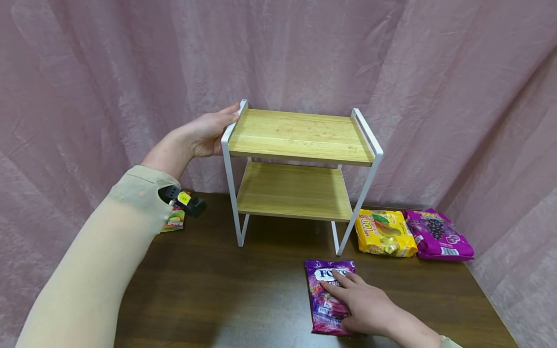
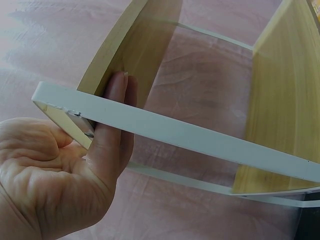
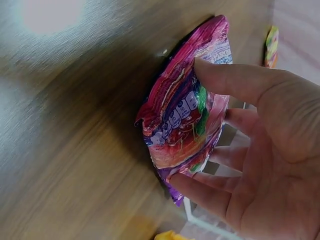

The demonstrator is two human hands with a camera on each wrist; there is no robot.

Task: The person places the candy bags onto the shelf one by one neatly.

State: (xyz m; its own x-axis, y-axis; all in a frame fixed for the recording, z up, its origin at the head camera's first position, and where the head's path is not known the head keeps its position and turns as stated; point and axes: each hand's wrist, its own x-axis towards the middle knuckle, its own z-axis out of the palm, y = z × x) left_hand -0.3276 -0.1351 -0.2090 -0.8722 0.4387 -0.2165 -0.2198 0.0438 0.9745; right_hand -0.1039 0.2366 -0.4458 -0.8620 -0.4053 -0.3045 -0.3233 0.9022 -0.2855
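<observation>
A two-tier shelf with white metal legs and wooden boards (image 1: 300, 135) stands in the middle of the table. My left hand (image 1: 213, 130) grips the left end of its top board. In the left wrist view, the fingers (image 2: 112, 140) reach past the white frame (image 2: 165, 122) and lie against the board. A purple Fox's candy bag (image 1: 324, 309) lies flat in front of the shelf. Over its right side rests my right hand (image 1: 370, 304), fingers spread and fairly straight. From the right wrist, the thumb (image 3: 225, 80) touches the bag's printed face, and other fingertips lie along its edge.
A yellow candy bag (image 1: 383, 232) and a purple grape-printed bag (image 1: 437, 237) lie right of the shelf. Partly behind the left forearm is a colourful packet (image 1: 175, 220). Pink curtain (image 1: 304, 53) hangs behind the dark wooden table (image 1: 243, 295).
</observation>
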